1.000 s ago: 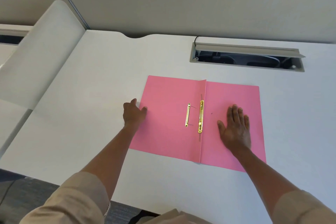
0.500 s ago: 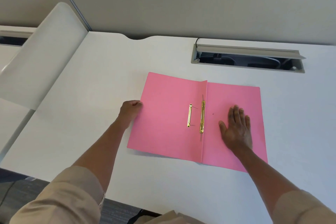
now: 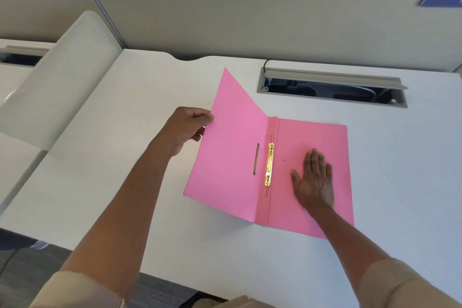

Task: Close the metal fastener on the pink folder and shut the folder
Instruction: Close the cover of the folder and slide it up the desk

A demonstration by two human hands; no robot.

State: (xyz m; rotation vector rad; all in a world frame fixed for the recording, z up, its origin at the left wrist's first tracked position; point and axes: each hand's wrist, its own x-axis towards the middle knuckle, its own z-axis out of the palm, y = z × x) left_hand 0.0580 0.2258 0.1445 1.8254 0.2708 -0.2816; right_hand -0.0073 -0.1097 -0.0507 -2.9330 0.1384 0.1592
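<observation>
The pink folder [image 3: 312, 140] lies open on the white desk [image 3: 125, 157]. Its left cover [image 3: 232, 147] is raised off the desk, tilted up toward the spine. My left hand [image 3: 186, 129] pinches that cover's outer edge. My right hand [image 3: 313, 179] rests flat, fingers spread, on the right half of the folder. The gold metal fastener [image 3: 269, 164] lies flat along the spine, and a thin metal bar [image 3: 256, 162] sits on the raised cover beside it.
An open cable tray [image 3: 332, 89] with a grey lid is set into the desk behind the folder. A grey partition wall [image 3: 250, 20] runs along the back. A curved white divider [image 3: 62, 77] borders the desk on the left.
My left hand closed on the left cover's edge and lifted it from flat on the desk to a raised tilt. My right hand stayed pressed on the right half.
</observation>
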